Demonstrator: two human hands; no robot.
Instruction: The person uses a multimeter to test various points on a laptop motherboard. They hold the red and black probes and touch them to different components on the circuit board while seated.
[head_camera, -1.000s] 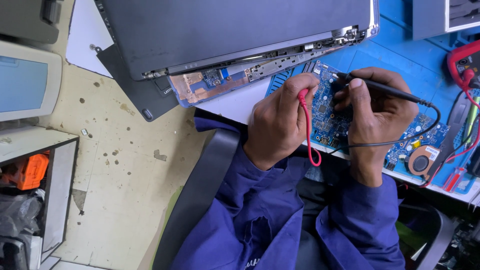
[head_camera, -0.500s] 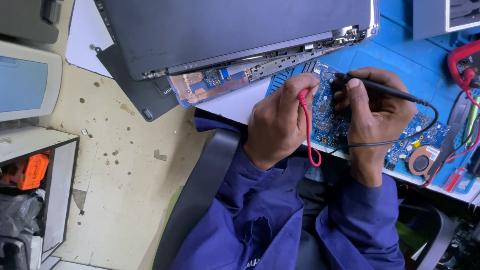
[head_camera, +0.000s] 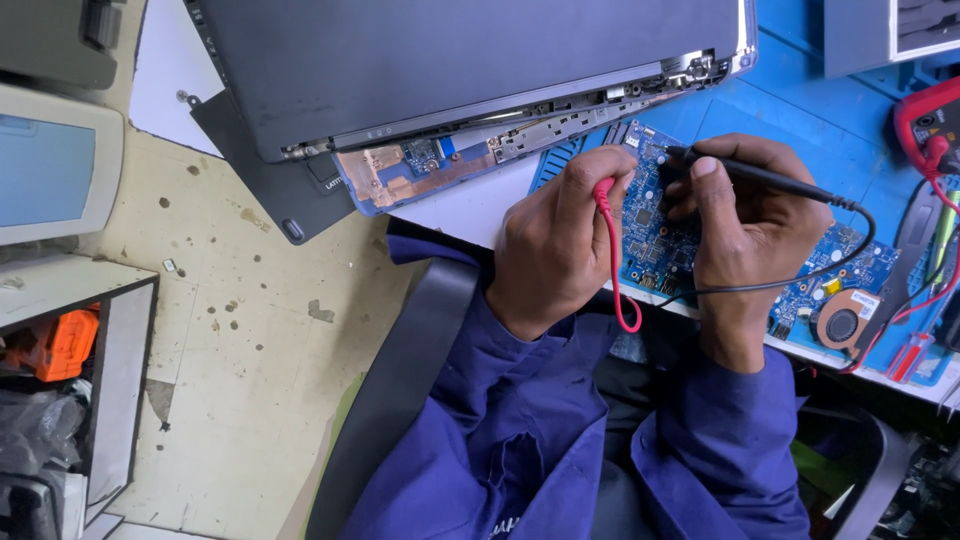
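Observation:
My left hand (head_camera: 555, 240) grips a red test probe (head_camera: 603, 190) whose red lead (head_camera: 618, 280) loops down past my wrist. My right hand (head_camera: 750, 220) holds a black test probe (head_camera: 770, 180) with a black cable (head_camera: 800, 280) curving under the hand. Both probe tips rest on a blue circuit board (head_camera: 650, 235) lying between my hands on a blue work mat (head_camera: 790, 110). The board carries a small round fan (head_camera: 843, 322) at its right end.
A partly dismantled dark laptop (head_camera: 450, 70) overhangs the bench edge above my hands. A red multimeter (head_camera: 930, 120) sits at the right edge. A light grey monitor (head_camera: 50, 165) and a shelf with an orange tool (head_camera: 60, 345) stand at the left over a stained floor (head_camera: 240, 330).

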